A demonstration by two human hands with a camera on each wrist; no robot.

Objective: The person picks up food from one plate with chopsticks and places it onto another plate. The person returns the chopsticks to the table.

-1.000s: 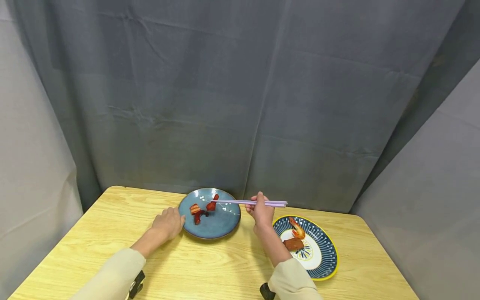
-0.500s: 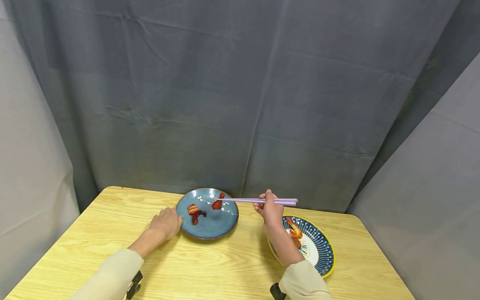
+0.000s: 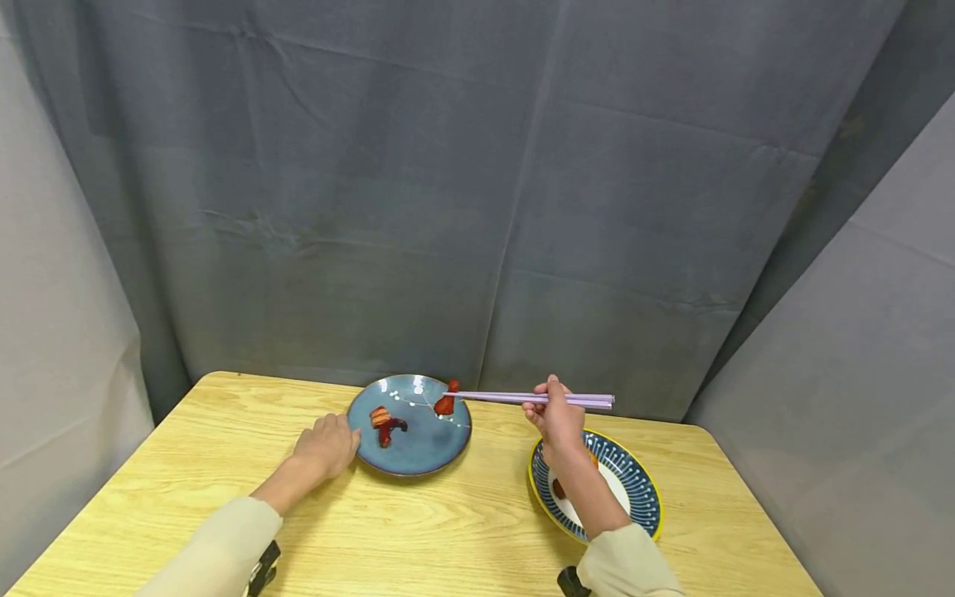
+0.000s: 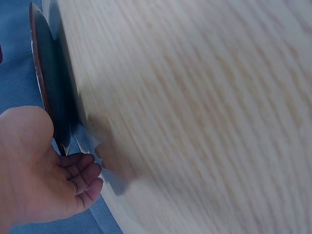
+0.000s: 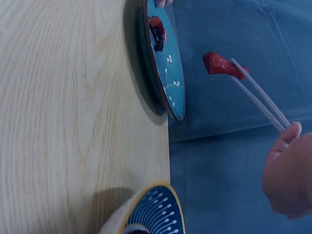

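Two chopsticks (image 3: 593,401), pinched by the right hand (image 3: 562,420), have carried the red piece (image 3: 444,405) rightward; left hand (image 3: 327,444) grips blue plate (image 3: 427,449).

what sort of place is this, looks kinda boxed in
Probably a curtained-off booth for recording tabletop work: a gray curtain hangs behind the wood-grain table and pale cloth flanks both sides. The blue plate and patterned plate suggest a mock meal.

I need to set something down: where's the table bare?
Bare table: between the blue plate and patterned plate, and right of the latter. Crowded: blue plate's left rim, at the left hand; the patterned plate, below the right forearm.
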